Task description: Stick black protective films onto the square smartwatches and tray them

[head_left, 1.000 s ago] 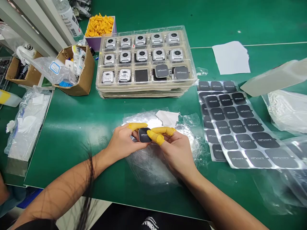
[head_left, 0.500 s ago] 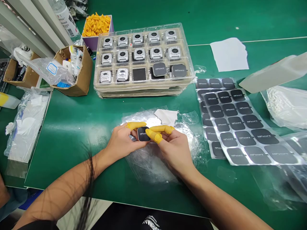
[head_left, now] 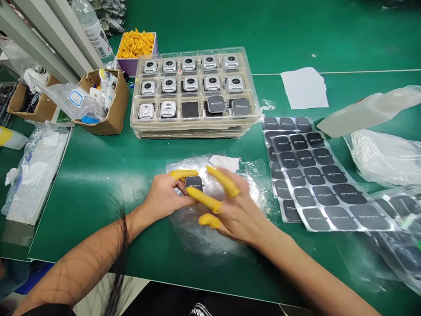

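My left hand (head_left: 164,198) grips a small square watch body (head_left: 194,185) whose face is covered by a black film with white lettering. It holds the piece above crumpled clear plastic wrap (head_left: 210,206). My right hand (head_left: 235,208) is beside it with fingers spread; its index finger, in a yellow finger cot, rests across the lower edge of the watch body. Both hands wear yellow finger cots. Straight ahead a clear tray (head_left: 194,118) holds rows of silver watch bodies, two of them with black film on.
Sheets of black protective stickers (head_left: 325,175) lie to the right, with plastic bags (head_left: 384,153) beyond. White paper (head_left: 304,87) lies far right. A purple box of yellow finger cots (head_left: 136,44), cardboard boxes (head_left: 108,105) and bagged parts (head_left: 33,171) stand at the left.
My right hand has let go of its pinch on the watch body and spread its fingers, one fingertip still lying on it. The left hand keeps holding the piece.
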